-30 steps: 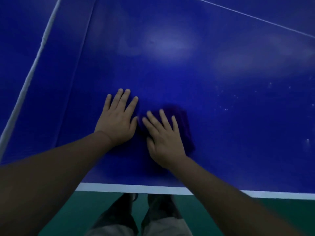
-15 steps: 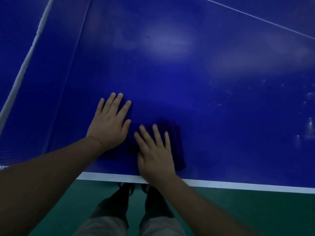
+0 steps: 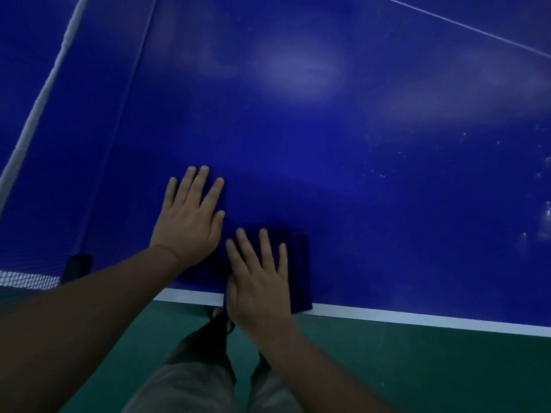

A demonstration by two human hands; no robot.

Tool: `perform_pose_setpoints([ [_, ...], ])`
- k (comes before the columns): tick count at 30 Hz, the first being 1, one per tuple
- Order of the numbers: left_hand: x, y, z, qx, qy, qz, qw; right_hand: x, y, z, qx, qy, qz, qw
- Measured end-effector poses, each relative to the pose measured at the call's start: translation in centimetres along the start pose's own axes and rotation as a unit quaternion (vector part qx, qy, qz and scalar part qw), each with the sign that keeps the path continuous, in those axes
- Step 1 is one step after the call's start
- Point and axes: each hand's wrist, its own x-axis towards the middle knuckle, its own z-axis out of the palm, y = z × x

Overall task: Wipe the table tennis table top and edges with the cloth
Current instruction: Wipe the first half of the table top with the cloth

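The blue table tennis table [image 3: 343,150] fills most of the view, with its white near edge line [image 3: 417,318] running across the bottom. A dark purple folded cloth [image 3: 299,269] lies at that near edge, its lower end on the white line. My right hand [image 3: 259,281] presses flat on the cloth with straight, spread fingers, the heel of the palm past the table edge. My left hand [image 3: 190,216] rests flat on the bare blue top just left of the cloth, fingers straight.
The net [image 3: 26,278] and its white top cord [image 3: 44,93] run along the left, fixed by a black clamp [image 3: 76,265] at the table edge. Small white specks [image 3: 545,216] dot the top at the right. Green floor [image 3: 417,368] and my legs lie below.
My right hand has drawn the cloth toward me, from the middle of the top to the white near edge line. My left hand stays flat on the top beside it.
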Motion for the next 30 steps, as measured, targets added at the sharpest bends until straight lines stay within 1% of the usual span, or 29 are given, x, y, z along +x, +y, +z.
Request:
perform_pose_setpoints([
  [2,-0.5,0.4,0.2,-0.011,0.005,-0.01,1.0,-2.6,2.5,-0.1,-0.019,-0.021,-0.039,0.999],
  [4,-1.2,1.1,0.6,-0.015,0.007,-0.027,0.999,-3.0,6.4,-1.0,-0.04,-0.023,-0.038,0.998],
  [5,-1.6,1.5,0.8,-0.016,0.007,-0.035,0.999,-2.4,8.1,-1.7,-0.041,-0.016,-0.014,0.999],
  [7,-2.3,2.4,1.3,-0.018,0.01,-0.05,0.999,0.5,10.2,-3.0,-0.018,-0.004,0.062,0.998],
  [9,-2.7,3.2,1.6,-0.02,0.014,-0.062,0.998,3.5,9.7,-3.0,0.004,0.008,0.123,0.992],
  [10,-2.9,3.6,1.7,-0.02,0.016,-0.067,0.997,4.2,8.9,-2.8,0.013,0.011,0.131,0.991],
  [11,-3.1,4.0,1.9,-0.02,0.017,-0.07,0.997,4.2,8.1,-2.4,0.017,0.01,0.118,0.993],
  [12,-3.3,4.7,2.1,-0.019,0.019,-0.069,0.997,3.5,7.6,-2.1,0.017,0.01,0.084,0.996],
  [15,-4.3,7.1,2.8,-0.006,0.022,-0.048,0.999,-1.8,9.4,-1.5,0.003,-0.012,-0.044,0.999],
  [17,-4.8,8.7,3.2,-0.003,0.023,-0.043,0.999,-4.8,12.5,-1.7,-0.01,-0.015,-0.065,0.998],
  [19,-4.8,9.8,3.5,-0.004,0.022,-0.055,0.998,-5.2,16.0,-2.7,-0.013,-0.006,-0.031,0.999],
  [22,-4.3,10.6,3.6,-0.005,0.014,-0.071,0.997,-1.5,19.3,-4.4,0.001,0.023,0.066,0.998],
  [24,-3.8,10.9,3.6,-0.002,0.01,-0.063,0.998,2.3,19.1,-4.9,0.026,0.045,0.141,0.989],
  [25,-3.5,11.1,3.6,-0.002,0.012,-0.057,0.998,3.6,18.3,-4.8,0.035,0.046,0.16,0.985],
  [26,-3.2,11.3,3.6,0.0,0.015,-0.052,0.999,3.9,17.3,-4.6,0.039,0.046,0.146,0.987],
  [27,-2.9,11.5,3.7,0.004,0.015,-0.047,0.999,3.2,16.4,-4.2,0.037,0.043,0.101,0.993],
  [28,-2.6,11.8,3.7,0.007,0.014,-0.045,0.999,1.7,16.0,-3.7,0.03,0.026,0.031,0.999],
  [30,-2.0,12.4,3.7,0.009,0.007,-0.048,0.999,-2.5,17.3,-3.5,0.009,-0.017,-0.109,0.994],
])
